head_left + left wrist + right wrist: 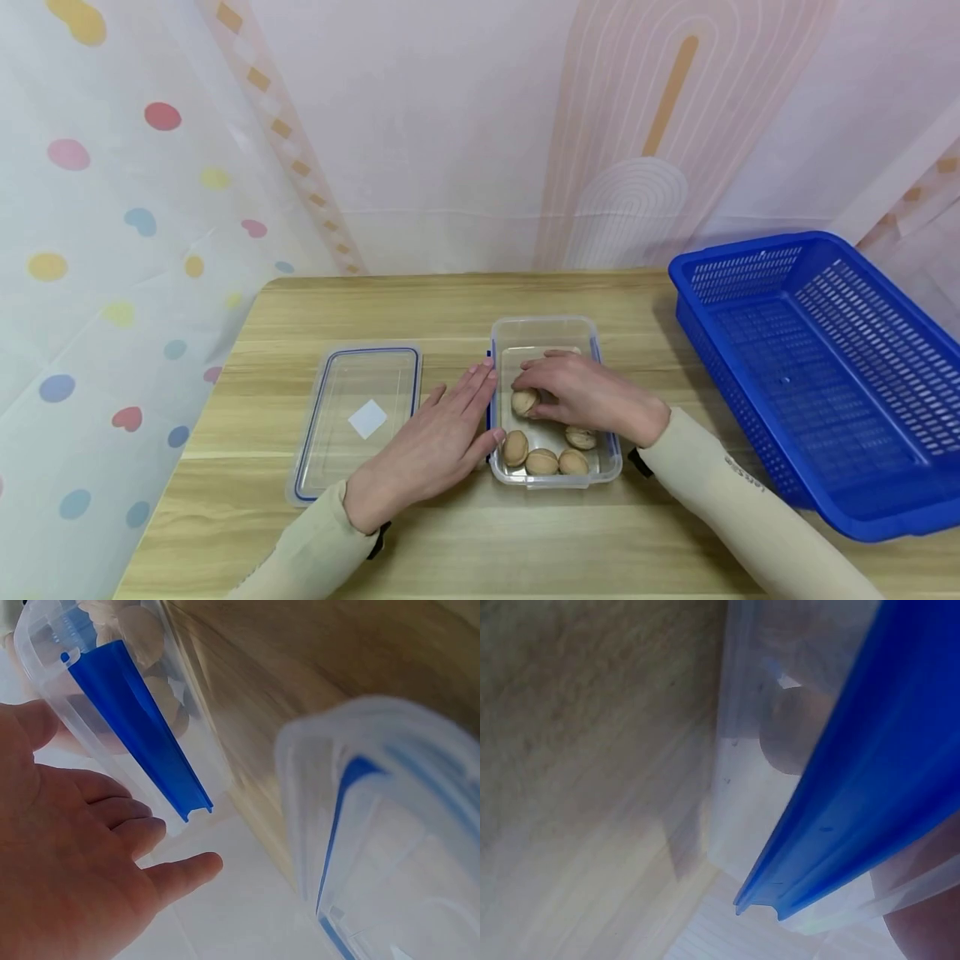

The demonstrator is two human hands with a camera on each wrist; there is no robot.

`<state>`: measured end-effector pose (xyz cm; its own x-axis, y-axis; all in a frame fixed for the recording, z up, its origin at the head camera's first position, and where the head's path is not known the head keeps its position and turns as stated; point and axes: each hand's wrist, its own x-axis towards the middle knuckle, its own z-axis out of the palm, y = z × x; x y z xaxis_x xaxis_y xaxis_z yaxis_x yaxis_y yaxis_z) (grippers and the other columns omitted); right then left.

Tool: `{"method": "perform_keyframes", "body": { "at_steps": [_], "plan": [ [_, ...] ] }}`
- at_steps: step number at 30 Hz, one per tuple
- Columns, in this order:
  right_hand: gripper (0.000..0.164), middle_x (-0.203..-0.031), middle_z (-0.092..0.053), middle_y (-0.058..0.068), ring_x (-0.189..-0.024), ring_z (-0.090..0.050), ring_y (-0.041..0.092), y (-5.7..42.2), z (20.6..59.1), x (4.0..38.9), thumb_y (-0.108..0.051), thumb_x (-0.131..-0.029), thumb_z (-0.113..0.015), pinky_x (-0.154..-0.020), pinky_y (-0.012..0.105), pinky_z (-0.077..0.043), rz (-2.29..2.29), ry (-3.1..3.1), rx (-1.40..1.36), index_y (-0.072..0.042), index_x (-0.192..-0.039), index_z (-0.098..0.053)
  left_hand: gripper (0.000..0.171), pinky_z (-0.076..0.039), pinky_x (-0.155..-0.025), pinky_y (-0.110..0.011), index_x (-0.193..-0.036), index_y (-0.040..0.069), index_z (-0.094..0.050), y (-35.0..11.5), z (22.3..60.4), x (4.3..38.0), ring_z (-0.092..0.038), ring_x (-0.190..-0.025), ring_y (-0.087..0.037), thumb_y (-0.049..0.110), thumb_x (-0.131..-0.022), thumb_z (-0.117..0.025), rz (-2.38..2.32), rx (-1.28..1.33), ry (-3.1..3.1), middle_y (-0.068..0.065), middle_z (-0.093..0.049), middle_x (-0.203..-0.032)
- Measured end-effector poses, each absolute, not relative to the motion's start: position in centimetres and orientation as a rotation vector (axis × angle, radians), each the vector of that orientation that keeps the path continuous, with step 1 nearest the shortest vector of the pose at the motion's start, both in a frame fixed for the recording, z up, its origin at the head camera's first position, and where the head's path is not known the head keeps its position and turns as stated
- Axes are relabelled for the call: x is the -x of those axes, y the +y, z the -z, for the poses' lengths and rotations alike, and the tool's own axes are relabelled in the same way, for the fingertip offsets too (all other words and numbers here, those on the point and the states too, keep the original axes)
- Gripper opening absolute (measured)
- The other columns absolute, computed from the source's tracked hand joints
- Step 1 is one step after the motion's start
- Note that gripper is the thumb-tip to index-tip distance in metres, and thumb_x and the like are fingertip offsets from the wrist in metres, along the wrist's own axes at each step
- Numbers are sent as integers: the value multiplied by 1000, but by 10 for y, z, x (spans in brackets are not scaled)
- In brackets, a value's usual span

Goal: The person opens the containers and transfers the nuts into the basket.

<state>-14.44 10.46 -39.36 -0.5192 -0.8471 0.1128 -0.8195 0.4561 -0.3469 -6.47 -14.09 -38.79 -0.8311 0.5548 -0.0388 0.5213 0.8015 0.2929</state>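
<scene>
A clear plastic food container [555,480] stands on the wooden table, its lid off. My right hand [581,390] reaches inside and holds a walnut [524,402] between thumb and fingers near the left wall. Several other walnuts [542,462] lie along the front and right side of the container's floor. My left hand [438,442] has its fingers straight, fingertips at the container's left rim. The left wrist view shows a blue latch [139,727] hanging down the side by these fingers. Another blue latch [855,765] covers much of the right wrist view, hiding most of the right hand.
Left of the container lies its clear lid [337,450], with a blue seal and a white square sticker [367,418]. A large blue plastic basket [862,500] stands to the right. Patterned cloth [450,167] hangs behind the wooden table [450,308].
</scene>
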Motion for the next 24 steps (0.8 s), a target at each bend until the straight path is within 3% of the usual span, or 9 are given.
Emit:
{"method": "perform_keyframes", "body": {
  "at_steps": [15,24],
  "plan": [
    [39,-123,-74,1,-124,-64,23,116,387,126,-25,-90,-83,-111,46,-47,756,2688,1468,-7,-124,-74,73,-26,-121,-62,-163,0,-25,-140,389,64,-16,-158,-28,46,-110,-45,-472,-820,2852,-14,-17,-171],
    [44,-131,-71,8,-127,-63,25,124,382,111,-24,-89,-84,-109,44,-49,877,2753,1426,-8,-128,-73,73,-25,-121,-63,-163,0,-25,-140,390,64,-14,-158,-28,44,-110,-48,-500,-806,2856,-14,-17,-171]
  ]
}}
